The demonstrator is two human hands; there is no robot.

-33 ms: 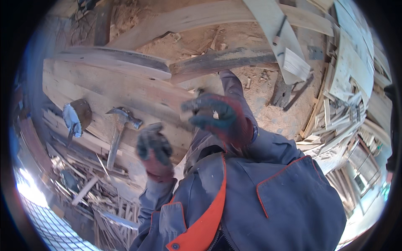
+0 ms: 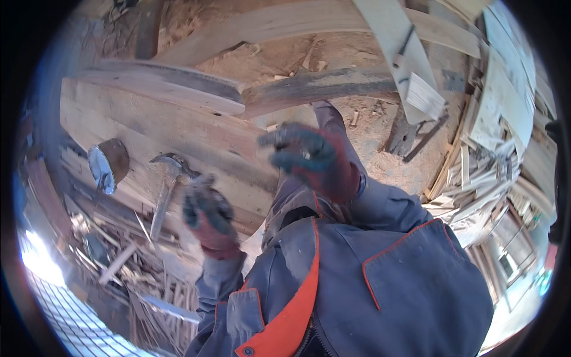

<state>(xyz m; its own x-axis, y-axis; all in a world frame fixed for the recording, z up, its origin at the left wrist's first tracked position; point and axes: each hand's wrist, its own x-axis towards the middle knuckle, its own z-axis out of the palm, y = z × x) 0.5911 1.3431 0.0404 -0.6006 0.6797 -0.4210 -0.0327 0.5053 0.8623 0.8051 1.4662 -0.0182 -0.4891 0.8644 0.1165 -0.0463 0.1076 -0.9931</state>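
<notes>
My left hand (image 2: 209, 217), in a worn red and dark green work glove, hovers just right of a claw hammer (image 2: 161, 208). Its partly bent fingers are loosely apart, somewhat blurred, and nothing shows in them. The hammer lies on wide wooden boards (image 2: 196, 140), its head away from me. Farther right, my right hand (image 2: 312, 156) wears a matching glove and is held above the boards' right end. Thumb and fingers curl together there; whatever is between the tips is too blurred to make out. Left of the hammer stands a rusty tin can (image 2: 112, 165) with a pale inside.
Dark-edged timbers (image 2: 324, 84) lie beyond the boards. A pale plank (image 2: 395, 56) at the far right bears a dark-tipped tool (image 2: 403, 46) and a small wood block (image 2: 423, 96). Scrap wood (image 2: 137, 262) piles up at near left, with more sticks (image 2: 485, 172) at right. Sawdust covers the ground.
My left hand has shifted left, nearer the hammer. My right hand stays almost in place, its fingers still curled. The hammer and the can have not been moved.
</notes>
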